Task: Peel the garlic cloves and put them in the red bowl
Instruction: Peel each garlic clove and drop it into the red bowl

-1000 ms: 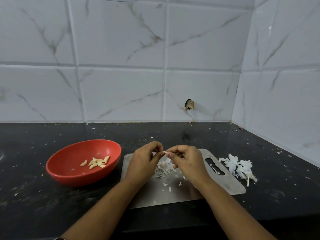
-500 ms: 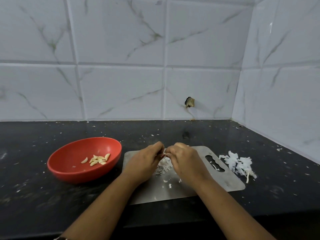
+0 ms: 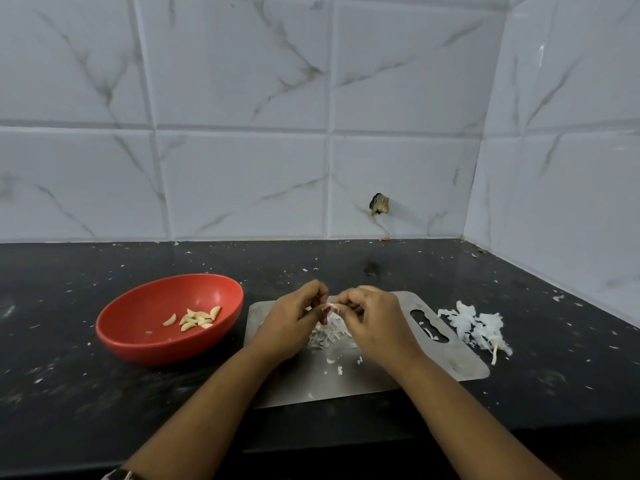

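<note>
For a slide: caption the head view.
Left hand and right hand peel a garlic clove over a steel board beside the red bowl.

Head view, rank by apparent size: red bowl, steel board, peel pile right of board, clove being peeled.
1. steel board
2. red bowl
3. peel pile
4. garlic clove, mostly hidden, clearly smallest

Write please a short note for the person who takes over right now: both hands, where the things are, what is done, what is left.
The left hand and the right hand both pinch one clove above the board; some skin seems to be on it.
The bowl stands on the counter, left of the board, with several peeled cloves inside.
One skin heap lies on the board under the hands; a second heap lies on the counter, right of the board.
Done: the cloves in the bowl.
Left: finish this clove and drop it in the bowl. No other unpeeled clove shows.
</note>
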Tool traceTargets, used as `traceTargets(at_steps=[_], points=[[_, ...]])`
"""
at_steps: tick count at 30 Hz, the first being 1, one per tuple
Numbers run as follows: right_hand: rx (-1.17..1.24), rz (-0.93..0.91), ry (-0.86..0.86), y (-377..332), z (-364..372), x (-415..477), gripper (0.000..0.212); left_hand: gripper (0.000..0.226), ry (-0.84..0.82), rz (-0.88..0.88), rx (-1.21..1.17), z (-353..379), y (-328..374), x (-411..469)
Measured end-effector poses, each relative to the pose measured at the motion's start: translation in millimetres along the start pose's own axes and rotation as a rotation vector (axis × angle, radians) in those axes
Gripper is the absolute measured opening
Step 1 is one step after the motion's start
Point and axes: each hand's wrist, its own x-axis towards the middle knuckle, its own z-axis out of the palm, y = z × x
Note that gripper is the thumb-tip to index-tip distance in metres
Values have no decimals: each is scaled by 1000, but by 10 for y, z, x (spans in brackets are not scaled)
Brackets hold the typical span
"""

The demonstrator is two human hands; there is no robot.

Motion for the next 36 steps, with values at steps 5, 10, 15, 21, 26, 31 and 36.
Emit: traceTargets(at_steps=[5, 10, 15, 21, 26, 31, 36], points=[[-94, -31, 68, -79, 74, -3, 9, 12, 90, 14, 18, 35, 3, 0], [253, 290, 143, -30, 19, 36, 6, 24, 61, 39, 129, 75, 63, -27], [547, 429, 135, 9, 9, 52, 14, 30, 89, 38, 241, 56, 37, -22], [571, 423, 42, -16, 15, 38, 12, 5, 228, 8, 137, 22, 82, -23], [421, 344, -41, -12, 50, 30, 8, 11, 188, 0, 133, 14, 77, -23], [216, 198, -106, -19, 72, 8, 12, 23, 75, 31, 262, 36, 21, -30], [138, 83, -53, -25, 81, 8, 10, 33, 64, -1, 21, 56, 12, -16]])
